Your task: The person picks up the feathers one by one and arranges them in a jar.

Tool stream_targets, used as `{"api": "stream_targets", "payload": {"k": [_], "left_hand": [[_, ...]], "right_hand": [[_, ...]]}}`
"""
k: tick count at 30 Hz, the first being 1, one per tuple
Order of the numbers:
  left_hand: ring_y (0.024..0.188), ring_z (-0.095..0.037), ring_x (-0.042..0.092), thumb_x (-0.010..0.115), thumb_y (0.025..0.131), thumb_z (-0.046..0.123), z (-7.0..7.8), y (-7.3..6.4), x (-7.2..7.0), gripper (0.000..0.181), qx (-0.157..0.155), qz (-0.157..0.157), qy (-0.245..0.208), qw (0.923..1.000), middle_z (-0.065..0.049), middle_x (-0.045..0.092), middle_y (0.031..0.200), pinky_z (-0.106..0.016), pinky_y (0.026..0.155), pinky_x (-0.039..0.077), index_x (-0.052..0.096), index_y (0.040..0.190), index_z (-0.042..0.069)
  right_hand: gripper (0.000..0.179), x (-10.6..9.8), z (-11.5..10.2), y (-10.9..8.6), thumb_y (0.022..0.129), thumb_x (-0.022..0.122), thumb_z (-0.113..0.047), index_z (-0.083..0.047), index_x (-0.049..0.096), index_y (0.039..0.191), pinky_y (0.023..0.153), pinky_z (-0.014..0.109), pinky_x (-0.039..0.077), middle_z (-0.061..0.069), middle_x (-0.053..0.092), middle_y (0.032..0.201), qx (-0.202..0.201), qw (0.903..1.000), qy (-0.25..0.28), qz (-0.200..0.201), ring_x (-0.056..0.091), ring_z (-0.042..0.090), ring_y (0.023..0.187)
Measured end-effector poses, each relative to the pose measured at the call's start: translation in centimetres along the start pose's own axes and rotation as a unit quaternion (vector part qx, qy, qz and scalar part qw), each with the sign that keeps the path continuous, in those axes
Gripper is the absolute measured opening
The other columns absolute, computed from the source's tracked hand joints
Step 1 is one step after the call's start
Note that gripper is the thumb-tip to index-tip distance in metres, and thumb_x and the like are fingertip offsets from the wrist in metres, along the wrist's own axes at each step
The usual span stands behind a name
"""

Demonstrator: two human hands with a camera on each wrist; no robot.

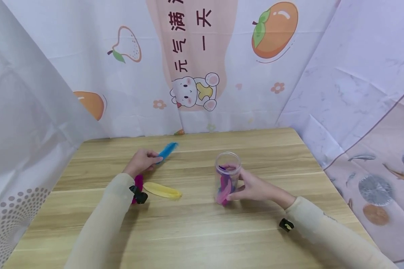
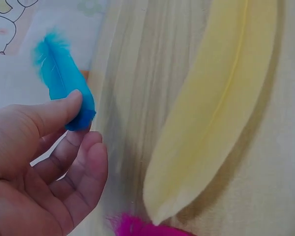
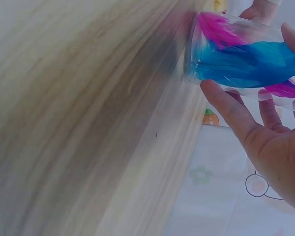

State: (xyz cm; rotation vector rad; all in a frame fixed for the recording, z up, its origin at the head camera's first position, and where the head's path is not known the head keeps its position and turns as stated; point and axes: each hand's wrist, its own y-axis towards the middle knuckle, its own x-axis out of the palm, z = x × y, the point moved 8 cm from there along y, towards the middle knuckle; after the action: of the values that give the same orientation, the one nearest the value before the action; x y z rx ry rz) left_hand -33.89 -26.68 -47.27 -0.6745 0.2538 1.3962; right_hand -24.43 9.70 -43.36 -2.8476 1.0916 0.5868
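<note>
Nearest to the head camera come the left sleeve (image 1: 99, 220) and the right sleeve (image 1: 333, 233) of a person, both of pale cream colour, and at each wrist sits a small black device (image 1: 139, 195). From the left sleeve, the left hand (image 1: 143, 161) reaches toward the far side of the wooden table (image 1: 192, 235) and pinches a blue feather (image 1: 167, 151) between the thumb and the fingers; the fluffy end of this feather points away from the palm. Close to this hand, on the table, lies a yellow feather (image 1: 162, 190), and just beside it a magenta feather (image 1: 138, 182), which is partly hidden by the left wrist. On the other side, the right hand (image 1: 254, 186) grips a clear jar (image 1: 228, 172), with its thumb on the near side and other fingers seen behind the wall. The jar is roughly upright, its round mouth upward, well apart from the yellow feather. Inside it are a pink feather (image 1: 225, 192) and, as the right wrist view shows, a wide teal feather (image 3: 246, 64), together with some purple colour. Behind the table hangs a white cloth (image 1: 131, 86) with printed fruits, flowers and a cartoon animal.
</note>
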Motion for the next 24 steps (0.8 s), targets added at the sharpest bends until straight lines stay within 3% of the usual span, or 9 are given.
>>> {"api": "stream_targets", "payload": {"k": [4,12,24], "left_hand": [[0.091,-0.023,0.064,0.071,0.098,0.025,-0.17,-0.01,-0.03,0.038,0.003,0.004,-0.008,1.0000,-0.015,0.064,0.112,-0.029,0.076,0.059,0.066,0.122,-0.004],[0.087,-0.022,0.060,0.069,0.099,0.032,-0.10,0.03,-0.10,0.043,-0.004,0.009,-0.024,0.9997,-0.008,0.062,0.101,-0.031,0.077,0.058,0.064,0.123,-0.003],[0.090,-0.022,0.058,0.066,0.101,0.033,0.43,-0.27,-0.03,0.045,-0.001,0.007,-0.032,0.9995,-0.009,0.059,0.101,-0.034,0.080,0.058,0.059,0.126,-0.004]], "right_hand": [[0.087,0.09,-0.04,0.14,0.083,0.085,-0.010,-0.011,0.030,0.150,0.086,0.044,0.059,0.028,0.043,0.143,0.006,1.0000,0.002,-0.002,0.050,0.041,0.128],[0.086,0.10,-0.22,0.17,0.083,0.085,-0.007,-0.008,0.030,0.149,0.086,0.046,0.059,0.027,0.043,0.142,0.009,0.9999,0.007,0.001,0.049,0.042,0.129],[0.087,0.16,-0.28,0.24,0.083,0.085,-0.008,-0.009,0.030,0.150,0.086,0.045,0.059,0.029,0.042,0.142,0.009,0.9999,0.007,0.003,0.049,0.042,0.128]]}}
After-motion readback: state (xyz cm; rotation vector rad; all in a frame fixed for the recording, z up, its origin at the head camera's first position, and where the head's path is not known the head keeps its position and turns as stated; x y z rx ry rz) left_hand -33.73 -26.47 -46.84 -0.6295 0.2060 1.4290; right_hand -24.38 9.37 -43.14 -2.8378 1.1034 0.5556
